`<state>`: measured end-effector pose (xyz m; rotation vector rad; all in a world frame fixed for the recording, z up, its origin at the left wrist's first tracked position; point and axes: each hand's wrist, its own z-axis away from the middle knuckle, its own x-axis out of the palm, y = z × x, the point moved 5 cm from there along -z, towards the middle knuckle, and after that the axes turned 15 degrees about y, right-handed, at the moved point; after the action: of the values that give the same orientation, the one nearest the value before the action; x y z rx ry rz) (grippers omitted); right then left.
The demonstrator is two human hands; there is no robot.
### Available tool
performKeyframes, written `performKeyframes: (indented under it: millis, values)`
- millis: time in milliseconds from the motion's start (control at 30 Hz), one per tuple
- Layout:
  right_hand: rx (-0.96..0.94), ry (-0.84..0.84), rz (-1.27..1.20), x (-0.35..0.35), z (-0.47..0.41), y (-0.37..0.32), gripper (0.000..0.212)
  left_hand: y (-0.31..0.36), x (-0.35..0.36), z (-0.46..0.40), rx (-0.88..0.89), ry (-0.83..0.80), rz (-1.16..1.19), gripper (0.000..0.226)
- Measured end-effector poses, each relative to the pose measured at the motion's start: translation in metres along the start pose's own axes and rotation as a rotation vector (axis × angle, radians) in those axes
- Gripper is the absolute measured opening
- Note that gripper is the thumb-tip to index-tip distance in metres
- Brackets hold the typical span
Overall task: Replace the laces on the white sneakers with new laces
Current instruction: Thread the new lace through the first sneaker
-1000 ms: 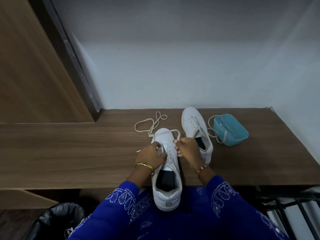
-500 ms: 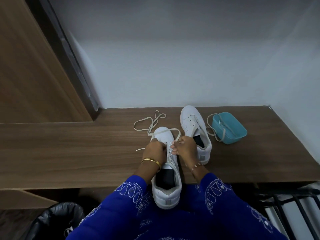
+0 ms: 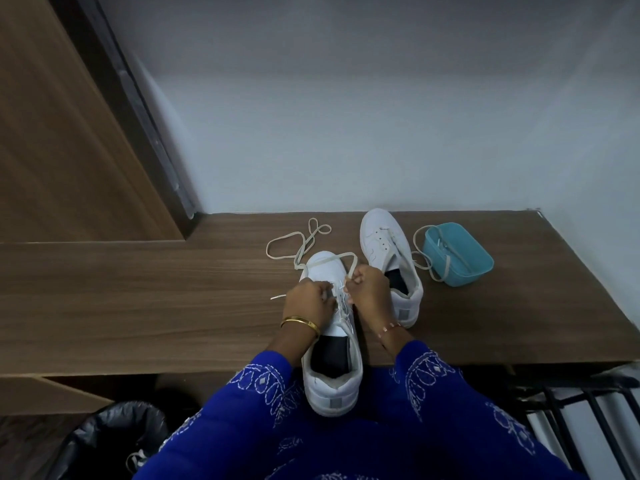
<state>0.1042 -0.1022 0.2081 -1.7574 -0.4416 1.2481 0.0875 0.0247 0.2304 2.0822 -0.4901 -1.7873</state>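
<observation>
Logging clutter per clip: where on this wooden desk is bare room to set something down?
The wooden desk is bare left of the loose cream lace, out to the brown cabinet. A smaller patch lies nearside of the teal plastic tub. The space between is crowded by both white sneakers.

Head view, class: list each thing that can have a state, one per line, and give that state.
Near sneaker: partly laced, heel over the desk edge.
Far sneaker: eyelets look empty.
Lace: loose, trailing on the desk.
Blue tub: open, lace draped over its rim.
Left hand: pinching lace.
Right hand: gripping lace.
</observation>
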Motion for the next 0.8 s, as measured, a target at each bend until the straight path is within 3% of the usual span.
performKeyframes:
  millis: [167, 433, 567, 800]
  values:
    - [-0.073, 0.055, 0.078, -0.008, 0.002, -0.006, 0.044, 0.005, 0.004, -0.001, 0.018, -0.014, -0.042, 0.025]
    - [-0.080, 0.009, 0.080, -0.003, 0.004, -0.008, 0.037, 0.006, 0.005, 0.002, 0.035, -0.019, -0.048, 0.026]
    - [-0.055, -0.009, 0.041, -0.002, 0.005, -0.005, 0.023, 0.009, 0.009, 0.003, 0.039, 0.000, -0.067, 0.027]
    - [0.008, -0.049, 0.010, -0.002, 0.002, 0.000, 0.053, 0.013, 0.010, -0.004, 0.010, 0.026, -0.152, 0.025]
